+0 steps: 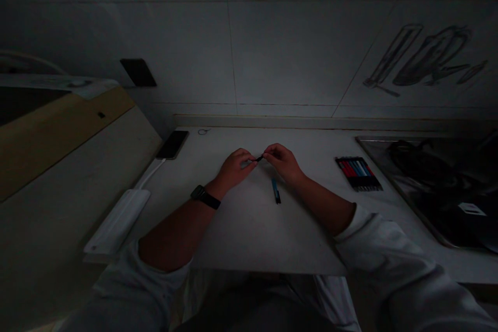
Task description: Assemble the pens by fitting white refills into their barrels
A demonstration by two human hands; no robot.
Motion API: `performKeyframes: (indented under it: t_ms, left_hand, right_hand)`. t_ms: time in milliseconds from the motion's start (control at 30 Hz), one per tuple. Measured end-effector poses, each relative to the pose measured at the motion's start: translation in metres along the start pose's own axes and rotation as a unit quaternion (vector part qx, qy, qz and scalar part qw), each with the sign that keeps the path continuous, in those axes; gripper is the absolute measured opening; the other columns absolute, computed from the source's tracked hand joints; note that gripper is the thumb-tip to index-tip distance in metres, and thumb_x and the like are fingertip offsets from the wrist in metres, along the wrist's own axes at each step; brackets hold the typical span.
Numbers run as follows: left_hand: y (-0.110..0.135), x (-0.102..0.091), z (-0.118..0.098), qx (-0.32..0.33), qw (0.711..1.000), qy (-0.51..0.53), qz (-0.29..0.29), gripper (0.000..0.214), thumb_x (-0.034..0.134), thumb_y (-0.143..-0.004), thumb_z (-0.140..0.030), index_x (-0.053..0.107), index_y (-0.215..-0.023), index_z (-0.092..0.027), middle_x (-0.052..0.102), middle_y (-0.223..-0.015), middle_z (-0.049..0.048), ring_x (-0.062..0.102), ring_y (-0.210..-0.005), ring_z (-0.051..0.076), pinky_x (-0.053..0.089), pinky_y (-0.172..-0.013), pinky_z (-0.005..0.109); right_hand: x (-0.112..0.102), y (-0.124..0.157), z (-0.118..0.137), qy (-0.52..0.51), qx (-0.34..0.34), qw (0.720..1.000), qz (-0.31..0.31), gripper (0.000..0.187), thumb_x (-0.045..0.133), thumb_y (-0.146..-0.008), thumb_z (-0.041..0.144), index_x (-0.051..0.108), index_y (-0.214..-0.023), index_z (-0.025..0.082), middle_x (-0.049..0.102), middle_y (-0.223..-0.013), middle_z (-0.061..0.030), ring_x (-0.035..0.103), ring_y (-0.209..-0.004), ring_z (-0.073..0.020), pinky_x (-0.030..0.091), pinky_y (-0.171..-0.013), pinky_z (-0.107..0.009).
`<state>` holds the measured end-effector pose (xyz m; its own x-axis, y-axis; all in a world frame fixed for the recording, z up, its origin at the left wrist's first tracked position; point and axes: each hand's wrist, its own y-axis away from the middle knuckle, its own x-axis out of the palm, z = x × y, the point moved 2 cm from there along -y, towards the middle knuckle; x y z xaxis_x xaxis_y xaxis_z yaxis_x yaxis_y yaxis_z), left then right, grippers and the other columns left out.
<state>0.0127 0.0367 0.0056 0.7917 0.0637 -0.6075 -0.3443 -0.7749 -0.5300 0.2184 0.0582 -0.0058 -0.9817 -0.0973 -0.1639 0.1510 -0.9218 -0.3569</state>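
Observation:
Over the white counter my left hand (235,167) and my right hand (285,161) meet fingertip to fingertip. Both are closed in a pinch on a slim black piece (260,157), which looks like part of a pen; the fingers cover its ends. A short blue and black pen piece (276,191) lies on the counter just below my right hand, apart from it. Farther right is a flat set of pens (358,174) in red, blue and black, lying side by side. A dark watch (205,197) is on my left wrist.
At the left lie a phone (173,144) and a white power strip (117,222) with a white cable (151,173). A small loop (203,132) rests near the tiled wall. A metal-rimmed sink (412,207) holding dark items is at the right. The light is dim.

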Motion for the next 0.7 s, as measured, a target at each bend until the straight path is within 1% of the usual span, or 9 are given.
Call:
performKeyframes:
  t_ms: [167,267,333,433,467,533,600,700]
  left_hand:
    - [-0.001,-0.001,-0.001,0.003,1.000,0.011,-0.007,0.010,0.069,-0.097,-0.031,0.075,-0.097,-0.022,0.069,-0.100,0.0054,0.068,-0.098,0.020,0.056,-0.092,0.038]
    - [-0.001,-0.002,-0.001,0.005,1.000,0.022,-0.016,0.010,0.069,-0.097,-0.030,0.074,-0.098,-0.021,0.069,-0.100,0.0058,0.068,-0.097,0.019,0.056,-0.092,0.038]
    - [-0.002,-0.003,-0.001,0.003,0.999,0.027,-0.027,0.011,0.067,-0.098,-0.030,0.074,-0.099,-0.021,0.069,-0.101,0.0060,0.068,-0.098,0.019,0.056,-0.092,0.037]
    - [-0.003,-0.006,-0.002,-0.002,0.999,0.030,-0.042,0.013,0.064,-0.100,-0.031,0.073,-0.100,-0.021,0.070,-0.101,0.0061,0.068,-0.098,0.019,0.056,-0.091,0.037]
    - [-0.003,-0.006,-0.002,-0.003,0.998,0.031,-0.045,0.014,0.063,-0.101,-0.032,0.073,-0.100,-0.021,0.070,-0.102,0.0062,0.067,-0.098,0.019,0.056,-0.091,0.036]
    - [-0.003,-0.008,-0.003,0.000,0.998,0.032,-0.050,0.015,0.061,-0.102,-0.032,0.072,-0.101,-0.021,0.069,-0.101,0.0061,0.067,-0.097,0.018,0.056,-0.090,0.036]
    - [-0.003,-0.009,-0.004,0.003,0.998,0.033,-0.051,0.015,0.061,-0.102,-0.031,0.072,-0.100,-0.021,0.069,-0.101,0.0060,0.067,-0.097,0.018,0.056,-0.090,0.036]
    - [-0.003,-0.009,-0.004,0.005,0.998,0.033,-0.047,0.013,0.062,-0.101,-0.030,0.073,-0.100,-0.022,0.069,-0.101,0.0057,0.067,-0.096,0.019,0.055,-0.090,0.037]
  right_hand:
    - [0.002,0.002,0.002,0.008,-0.009,1.000,0.012,0.027,0.075,-0.084,0.049,0.069,-0.092,0.024,0.073,-0.088,-0.0027,0.069,-0.084,-0.0189,0.056,-0.082,-0.035]
    - [-0.001,0.001,0.008,0.033,-0.022,0.999,0.027,0.026,0.072,-0.087,0.048,0.074,-0.098,0.024,0.076,-0.096,-0.0046,0.072,-0.090,-0.0204,0.057,-0.087,-0.037]
    - [-0.010,-0.004,0.014,0.055,-0.040,0.998,0.010,0.025,0.071,-0.090,0.047,0.075,-0.102,0.025,0.077,-0.103,-0.0053,0.072,-0.095,-0.0209,0.057,-0.090,-0.038]
    - [-0.035,-0.017,0.020,0.108,-0.063,0.991,-0.051,0.025,0.068,-0.093,0.046,0.074,-0.106,0.026,0.077,-0.105,-0.0056,0.072,-0.094,-0.0209,0.057,-0.088,-0.037]
    - [-0.045,-0.022,0.021,0.141,-0.069,0.985,-0.067,0.024,0.067,-0.093,0.044,0.075,-0.107,0.026,0.077,-0.104,-0.0057,0.071,-0.092,-0.0209,0.057,-0.086,-0.037]
    - [-0.065,-0.030,0.019,0.224,-0.079,0.969,-0.067,0.022,0.066,-0.094,0.040,0.076,-0.107,0.025,0.077,-0.103,-0.0063,0.071,-0.090,-0.0213,0.057,-0.083,-0.037]
    - [-0.081,-0.034,0.012,0.308,-0.090,0.947,-0.031,0.020,0.062,-0.096,0.032,0.077,-0.107,0.025,0.077,-0.104,-0.0066,0.071,-0.089,-0.0219,0.057,-0.083,-0.038]
    - [-0.095,-0.034,-0.002,0.411,-0.091,0.906,0.042,0.024,0.058,-0.096,0.021,0.079,-0.108,0.026,0.077,-0.106,-0.0070,0.070,-0.090,-0.0222,0.055,-0.086,-0.039]
